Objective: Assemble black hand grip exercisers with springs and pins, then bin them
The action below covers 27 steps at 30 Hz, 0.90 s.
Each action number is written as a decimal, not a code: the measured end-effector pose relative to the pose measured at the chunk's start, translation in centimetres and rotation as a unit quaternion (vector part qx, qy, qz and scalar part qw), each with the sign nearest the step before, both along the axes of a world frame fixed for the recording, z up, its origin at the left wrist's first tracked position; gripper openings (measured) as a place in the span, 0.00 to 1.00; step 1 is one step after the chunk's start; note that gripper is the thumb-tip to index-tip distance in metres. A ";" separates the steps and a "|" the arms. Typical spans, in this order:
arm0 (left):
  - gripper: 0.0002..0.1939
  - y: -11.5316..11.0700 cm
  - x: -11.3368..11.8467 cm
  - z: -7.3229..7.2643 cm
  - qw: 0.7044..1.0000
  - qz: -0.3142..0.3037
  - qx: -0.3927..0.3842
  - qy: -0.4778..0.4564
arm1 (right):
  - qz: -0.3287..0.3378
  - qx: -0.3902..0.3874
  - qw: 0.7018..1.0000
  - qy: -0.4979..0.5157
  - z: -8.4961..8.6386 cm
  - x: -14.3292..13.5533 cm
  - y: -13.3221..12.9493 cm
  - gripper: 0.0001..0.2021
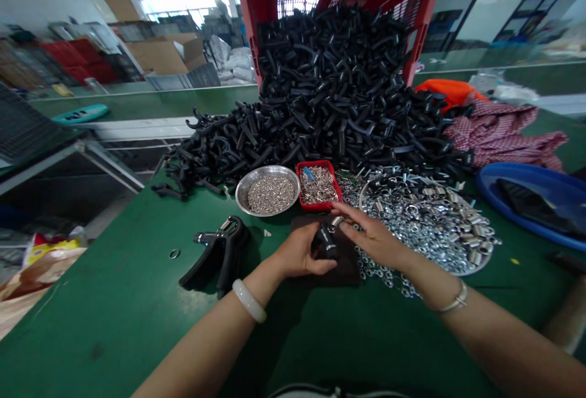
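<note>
My left hand [300,254] is closed around a black plastic handle [326,242] above a dark brown pad [350,268]. Between the fingertips of my right hand [372,240] is a small metal coil spring [336,222], held at the top end of that handle. Whether the spring touches the handle cannot be made out. Left of my hands, an assembled black hand gripper [222,250] with a spring at its top lies on the green table [137,318]. A metal ring [174,254] lies beside it.
Behind my hands stand a steel bowl of small metal pieces [270,195] and a red tray [321,207] of pins. Nuts and springs [425,221] heap at right. Black handles [320,99] spill from a red crate [249,19]. Another person's forearm [570,318] shows at the right edge.
</note>
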<state>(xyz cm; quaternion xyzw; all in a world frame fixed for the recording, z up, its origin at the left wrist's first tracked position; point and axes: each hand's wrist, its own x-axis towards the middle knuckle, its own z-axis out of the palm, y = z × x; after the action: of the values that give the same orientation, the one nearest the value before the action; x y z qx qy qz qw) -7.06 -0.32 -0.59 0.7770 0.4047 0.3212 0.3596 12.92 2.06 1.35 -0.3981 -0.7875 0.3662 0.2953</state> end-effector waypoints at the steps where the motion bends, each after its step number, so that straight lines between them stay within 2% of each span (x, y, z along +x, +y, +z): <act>1: 0.21 -0.1 -0.1 0.0 1.000 -0.011 0.002 -0.002 | 0.021 0.001 1.000 0.001 0.3 -0.1 0.1 0.16; 3: 0.23 -0.2 -0.4 0.0 1.000 -0.011 0.014 0.002 | 0.009 0.017 1.000 0.001 0.7 -0.3 -0.2 0.12; 6: 0.28 -0.4 -0.7 -0.2 0.999 -0.006 0.051 0.006 | -0.044 0.106 0.993 -0.015 1.1 -0.6 -1.2 0.10; 10: 0.33 -0.6 -0.7 -0.8 0.996 -0.018 0.082 0.001 | -0.031 0.208 0.977 -0.039 1.5 -0.6 -2.3 0.08; 16: 0.34 -0.6 -0.4 -1.7 0.990 0.005 0.138 -0.005 | -0.024 0.253 0.966 -0.056 1.5 -0.6 -2.7 0.08; 18: 0.34 -0.6 -0.5 -1.8 0.988 0.021 0.152 0.006 | -0.068 0.224 0.970 -0.067 1.4 -0.5 -2.8 0.12; 20: 0.34 -0.6 -0.5 -1.7 0.987 0.056 0.149 0.023 | -0.114 0.140 0.981 -0.070 1.1 -0.6 -3.1 0.14; 22: 0.34 -0.7 -0.3 -1.6 0.986 0.086 0.135 0.045 | -0.091 -0.002 0.994 -0.053 0.6 -0.9 -3.6 0.17; 24: 0.34 -0.8 0.2 -1.5 0.985 0.098 0.131 0.061 | -0.038 -0.123 0.991 -0.020 0.1 -1.4 -4.2 0.21; 25: 0.33 -0.9 0.4 -1.5 0.984 0.103 0.134 0.063 | -0.029 -0.148 0.989 -0.002 0.0 -1.7 -4.5 0.21; 27: 0.32 -1.2 1.0 -1.6 0.981 0.122 0.140 0.056 | -0.045 -0.123 0.991 0.016 -0.2 -2.2 -5.2 0.19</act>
<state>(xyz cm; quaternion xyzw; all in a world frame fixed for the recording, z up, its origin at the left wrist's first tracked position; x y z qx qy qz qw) -6.07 -1.55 -2.14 0.7813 0.4664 0.3726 0.1821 10.67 -3.09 1.12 -0.4607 -0.7128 0.4529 0.2730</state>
